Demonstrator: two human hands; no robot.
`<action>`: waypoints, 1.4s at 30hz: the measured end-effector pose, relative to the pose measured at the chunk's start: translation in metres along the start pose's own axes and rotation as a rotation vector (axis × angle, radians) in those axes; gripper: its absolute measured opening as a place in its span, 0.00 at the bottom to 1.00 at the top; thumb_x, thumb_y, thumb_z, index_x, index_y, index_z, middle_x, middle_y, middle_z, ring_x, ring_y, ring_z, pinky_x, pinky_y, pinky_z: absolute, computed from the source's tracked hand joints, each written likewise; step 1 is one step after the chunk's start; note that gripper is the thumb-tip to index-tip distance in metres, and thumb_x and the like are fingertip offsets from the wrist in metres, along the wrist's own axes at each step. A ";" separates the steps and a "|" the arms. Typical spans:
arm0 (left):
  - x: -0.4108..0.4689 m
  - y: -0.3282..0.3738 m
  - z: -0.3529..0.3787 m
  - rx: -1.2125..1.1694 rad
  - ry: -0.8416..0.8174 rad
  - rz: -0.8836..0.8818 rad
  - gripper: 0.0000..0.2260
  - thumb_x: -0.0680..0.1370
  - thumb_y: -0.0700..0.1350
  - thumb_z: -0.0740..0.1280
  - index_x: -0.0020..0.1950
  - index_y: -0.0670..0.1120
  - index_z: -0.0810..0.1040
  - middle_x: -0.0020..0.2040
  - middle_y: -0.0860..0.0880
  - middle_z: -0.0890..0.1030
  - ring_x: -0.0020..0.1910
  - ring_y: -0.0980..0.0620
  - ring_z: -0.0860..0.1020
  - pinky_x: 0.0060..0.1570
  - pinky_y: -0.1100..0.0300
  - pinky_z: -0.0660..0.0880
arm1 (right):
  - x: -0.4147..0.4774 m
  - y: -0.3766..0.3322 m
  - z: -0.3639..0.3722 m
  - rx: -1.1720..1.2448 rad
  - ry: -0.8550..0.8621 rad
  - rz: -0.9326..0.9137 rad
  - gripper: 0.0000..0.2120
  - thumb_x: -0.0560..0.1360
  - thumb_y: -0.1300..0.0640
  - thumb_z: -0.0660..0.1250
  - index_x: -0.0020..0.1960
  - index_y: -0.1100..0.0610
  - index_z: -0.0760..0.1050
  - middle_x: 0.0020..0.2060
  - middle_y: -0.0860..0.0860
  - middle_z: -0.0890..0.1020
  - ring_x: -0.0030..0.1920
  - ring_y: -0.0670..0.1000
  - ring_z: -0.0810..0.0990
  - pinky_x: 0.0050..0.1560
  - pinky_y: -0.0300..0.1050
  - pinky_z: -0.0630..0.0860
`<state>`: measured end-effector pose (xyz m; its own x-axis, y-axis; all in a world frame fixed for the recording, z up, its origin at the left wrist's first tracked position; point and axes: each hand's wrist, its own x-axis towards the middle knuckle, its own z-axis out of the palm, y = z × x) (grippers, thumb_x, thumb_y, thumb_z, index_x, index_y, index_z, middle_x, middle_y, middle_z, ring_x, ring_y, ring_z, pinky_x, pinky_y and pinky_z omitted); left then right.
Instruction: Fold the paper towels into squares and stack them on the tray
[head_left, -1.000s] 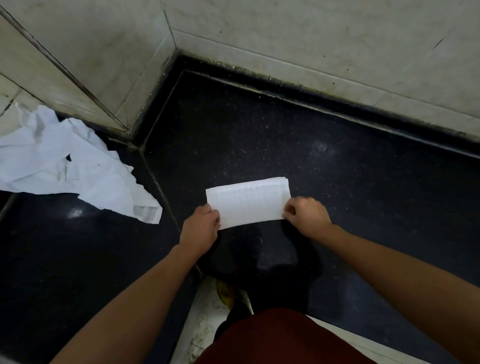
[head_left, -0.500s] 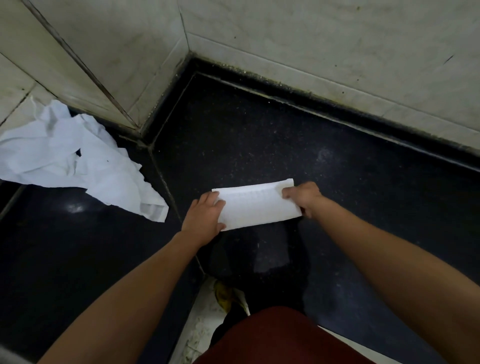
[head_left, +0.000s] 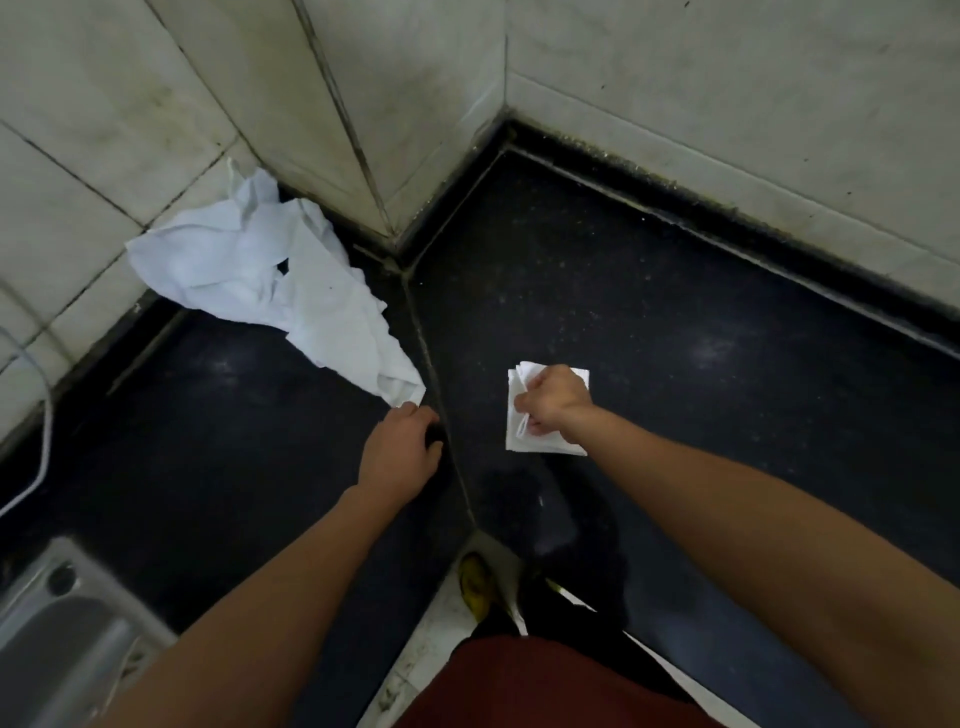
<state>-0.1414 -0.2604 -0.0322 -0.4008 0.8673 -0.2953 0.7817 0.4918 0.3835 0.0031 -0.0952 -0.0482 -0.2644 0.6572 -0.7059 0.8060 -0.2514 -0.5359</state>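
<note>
A folded white paper towel (head_left: 519, 440) lies on the black counter (head_left: 675, 364), roughly square. My right hand (head_left: 553, 402) grips it from above, fingers curled into its left edge, and hides its middle. A crumpled pile of unfolded paper towels (head_left: 291, 280) lies at the left against the tiled wall, with one corner trailing toward me. My left hand (head_left: 402, 449) sits just below that corner, its loosely curled fingertips at the tip of the pile and nothing visibly in its grasp.
A grey metal tray or basin (head_left: 52, 634) shows at the bottom left corner. A white cable (head_left: 47, 415) runs down the left edge. White tiled walls (head_left: 727, 104) close the counter at the back and left. The counter's front edge is near my red clothing.
The towel went from a long rectangle held at both ends to a smaller square under my right hand. My left hand let go and moved left to the crumpled pile. The view shifted left.
</note>
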 end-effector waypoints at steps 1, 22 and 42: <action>-0.004 -0.004 0.000 0.002 -0.007 -0.013 0.12 0.75 0.45 0.68 0.58 0.45 0.77 0.52 0.47 0.76 0.52 0.48 0.74 0.48 0.55 0.73 | 0.003 0.000 0.005 -0.056 0.008 -0.013 0.11 0.67 0.56 0.71 0.47 0.61 0.78 0.40 0.56 0.84 0.41 0.57 0.84 0.48 0.53 0.82; 0.053 0.068 0.034 0.376 -0.224 0.330 0.25 0.78 0.49 0.65 0.73 0.45 0.62 0.78 0.45 0.51 0.76 0.44 0.53 0.71 0.48 0.61 | -0.035 0.084 -0.027 -0.254 -0.027 -0.256 0.07 0.73 0.58 0.72 0.51 0.57 0.81 0.46 0.52 0.83 0.44 0.47 0.79 0.49 0.40 0.76; -0.040 -0.006 0.024 0.030 0.030 0.030 0.13 0.76 0.44 0.67 0.59 0.45 0.77 0.57 0.47 0.75 0.54 0.46 0.73 0.50 0.53 0.73 | 0.022 -0.008 -0.030 -0.644 -0.104 -0.268 0.12 0.71 0.54 0.71 0.53 0.56 0.76 0.51 0.54 0.79 0.49 0.55 0.78 0.42 0.44 0.72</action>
<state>-0.1189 -0.2998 -0.0440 -0.3912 0.8835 -0.2575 0.8070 0.4638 0.3656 0.0070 -0.0573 -0.0453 -0.5211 0.5583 -0.6456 0.8506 0.4018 -0.3391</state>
